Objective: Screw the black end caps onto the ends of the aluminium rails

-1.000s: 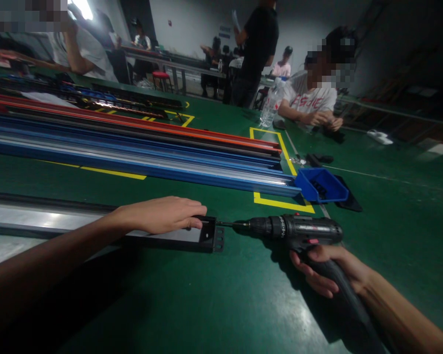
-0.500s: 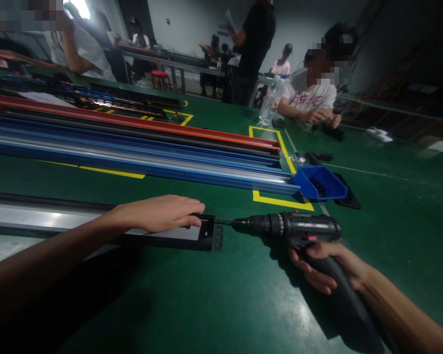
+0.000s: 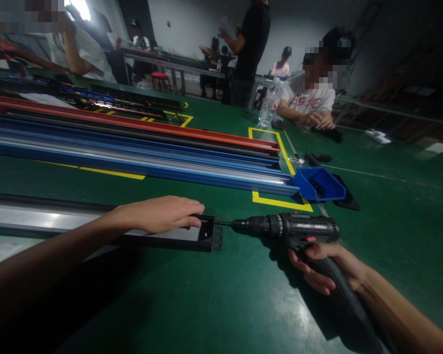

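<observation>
My left hand (image 3: pixel 166 214) lies flat, palm down, across the top of a long dark-framed profile (image 3: pixel 70 221) near its right end, fingers stretched out and gripping nothing. A black end piece (image 3: pixel 207 234) with small slots caps that end. My right hand (image 3: pixel 321 268) is wrapped round the handle of a black power drill (image 3: pixel 304 226), thumb near its red switch. The drill lies level, pointing left, and its long thin bit (image 3: pixel 225 222) reaches the end piece; whether it sits in a screw is too small to tell.
Blue rails (image 3: pixel 170 169) and an orange rail (image 3: pixel 206 133) lie beyond my left hand. Past the drill are a blue bin (image 3: pixel 320 184) with small dark parts and a water bottle (image 3: pixel 268 104). A person (image 3: pixel 310 98) sits across the green table (image 3: pixel 214 305).
My hands, the profile and the drill have hardly moved. Across the table, the seated person's hands have shifted slightly left and closer together.
</observation>
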A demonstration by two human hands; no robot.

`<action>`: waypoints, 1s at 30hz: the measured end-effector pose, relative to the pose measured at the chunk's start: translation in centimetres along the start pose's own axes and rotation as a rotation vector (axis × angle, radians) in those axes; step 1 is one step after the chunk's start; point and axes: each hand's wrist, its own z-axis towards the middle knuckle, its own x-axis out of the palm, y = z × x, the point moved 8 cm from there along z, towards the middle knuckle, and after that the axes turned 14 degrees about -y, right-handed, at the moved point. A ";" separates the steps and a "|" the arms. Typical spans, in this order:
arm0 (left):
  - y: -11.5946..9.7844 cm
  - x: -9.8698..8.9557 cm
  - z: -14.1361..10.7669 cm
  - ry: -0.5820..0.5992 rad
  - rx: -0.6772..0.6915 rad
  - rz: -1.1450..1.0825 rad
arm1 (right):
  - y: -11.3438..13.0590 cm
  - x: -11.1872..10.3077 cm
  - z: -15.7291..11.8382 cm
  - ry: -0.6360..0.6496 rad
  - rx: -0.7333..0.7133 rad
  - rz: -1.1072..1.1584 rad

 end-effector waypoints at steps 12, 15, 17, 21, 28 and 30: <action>0.1 0.0 0.1 -0.008 0.007 0.005 | -0.1 -0.3 0.0 -0.004 -0.003 0.014; 0.0 0.1 0.1 -0.005 0.005 0.004 | -0.2 -0.3 0.1 -0.002 0.003 0.019; 0.1 0.1 0.1 -0.005 0.007 0.001 | -0.2 -0.2 0.1 -0.006 0.005 0.018; 0.2 0.2 0.1 -0.007 0.014 -0.005 | -0.1 0.0 0.1 0.004 0.011 0.020; 0.2 0.1 0.2 -0.016 0.020 -0.012 | -0.2 -0.2 0.0 -0.014 0.019 0.013; 0.2 0.1 0.2 -0.019 0.021 -0.017 | -0.2 -0.1 -0.1 -0.029 0.032 0.017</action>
